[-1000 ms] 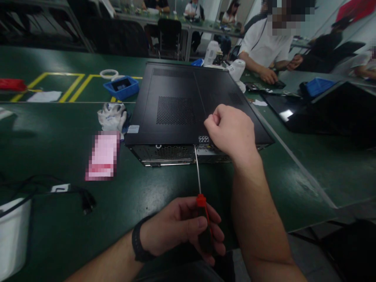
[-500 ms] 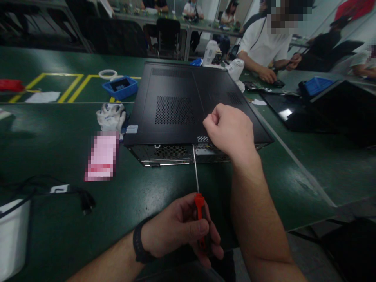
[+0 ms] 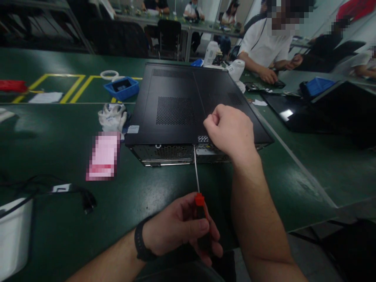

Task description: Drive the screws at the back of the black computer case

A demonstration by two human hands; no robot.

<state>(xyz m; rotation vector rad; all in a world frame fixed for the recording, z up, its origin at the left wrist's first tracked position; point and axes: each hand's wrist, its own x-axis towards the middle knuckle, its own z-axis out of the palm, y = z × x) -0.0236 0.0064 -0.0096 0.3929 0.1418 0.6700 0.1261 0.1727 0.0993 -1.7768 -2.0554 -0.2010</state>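
Screwdriver at six o'clock seemed light, stiff, best held by its handle; left hand grasped it, right hand was clenched.

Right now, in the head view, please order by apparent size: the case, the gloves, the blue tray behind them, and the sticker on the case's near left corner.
1. Case
2. Gloves and blue tray: too alike to rank; gloves are nearer
3. Sticker

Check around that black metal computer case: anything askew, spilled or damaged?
Nothing stands out: the case lies flat, no spill or damage shows, and the long red-and-black screwdriver reaches its near side.
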